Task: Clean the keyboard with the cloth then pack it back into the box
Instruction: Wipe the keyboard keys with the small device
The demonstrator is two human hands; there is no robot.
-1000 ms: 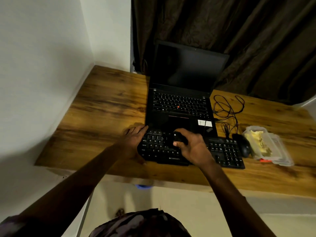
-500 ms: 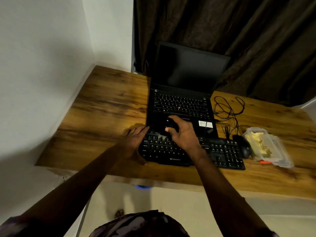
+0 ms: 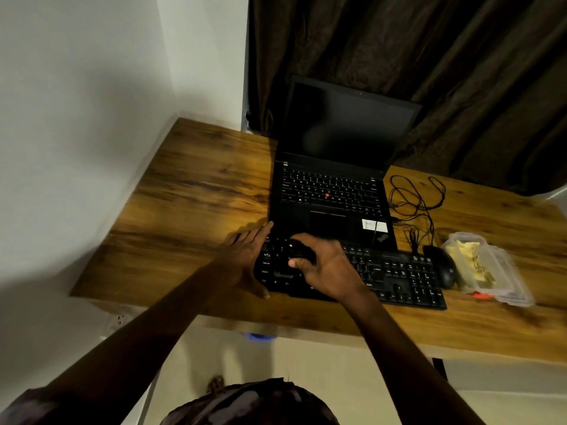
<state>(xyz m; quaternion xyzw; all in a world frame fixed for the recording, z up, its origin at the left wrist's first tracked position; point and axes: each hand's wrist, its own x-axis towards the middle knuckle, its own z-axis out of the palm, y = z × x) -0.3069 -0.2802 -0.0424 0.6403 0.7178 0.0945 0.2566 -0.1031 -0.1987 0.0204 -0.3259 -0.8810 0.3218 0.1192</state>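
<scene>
While one black keyboard lies on the wooden counter, its long axis runs from left to right along the near edge, a little further away at the left end. It sits just in front of one open laptop with a dark screen. The left end of the keyboard is covered by two hands.

The left hand rests at the left edge of the keyboard, fingers stretched forward and flat, the thumb at the near corner; it presses on the edge more than it grips. The right hand lies over the keys with the fingers curled around a small dark cloth, which touches the keys. The cloth is hard to see because it is dark like the keyboard.

Just to the right of the keyboard is one black mouse, and its thin cable lies in loose loops further away, beside the laptop. Right of the mouse stands one clear plastic container with something yellow inside. One dark curtain hangs behind the counter.
</scene>
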